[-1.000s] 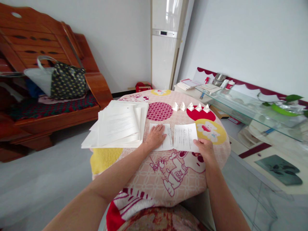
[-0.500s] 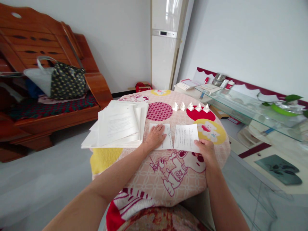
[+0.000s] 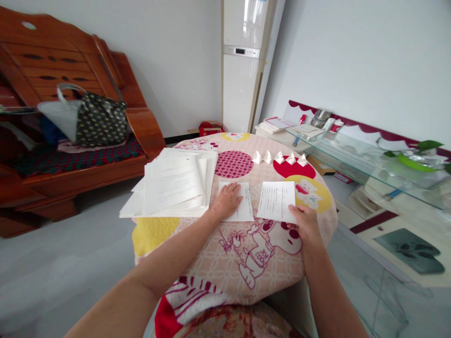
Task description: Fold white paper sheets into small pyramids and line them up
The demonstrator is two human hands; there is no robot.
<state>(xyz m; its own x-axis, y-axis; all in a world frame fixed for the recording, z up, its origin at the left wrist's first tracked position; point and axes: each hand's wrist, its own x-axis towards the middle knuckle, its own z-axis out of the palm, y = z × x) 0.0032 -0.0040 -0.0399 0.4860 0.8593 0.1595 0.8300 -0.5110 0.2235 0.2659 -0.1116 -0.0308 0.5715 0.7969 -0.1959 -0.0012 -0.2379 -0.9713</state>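
Note:
My left hand (image 3: 227,200) lies flat, fingers together, pressing down a small white paper sheet (image 3: 245,208) on the round table's cartoon-print cloth (image 3: 246,253). My right hand (image 3: 306,221) pinches the near right corner of a second printed sheet (image 3: 276,201), which lies just right of the first with a narrow gap between them. A thick stack of white papers (image 3: 174,182) rests on the table's left side. Several small folded white paper shapes (image 3: 279,157) stand in a row at the far side of the table.
A wooden bench (image 3: 70,117) with a dark patterned bag (image 3: 100,119) stands at left. A white standing appliance (image 3: 243,65) is behind the table. A glass shelf unit (image 3: 369,164) with books, cups and a green dish runs along the right wall.
My right hand has slid the right sheet a little to the right, widening the gap between the two sheets. The left hand has stayed on its sheet.

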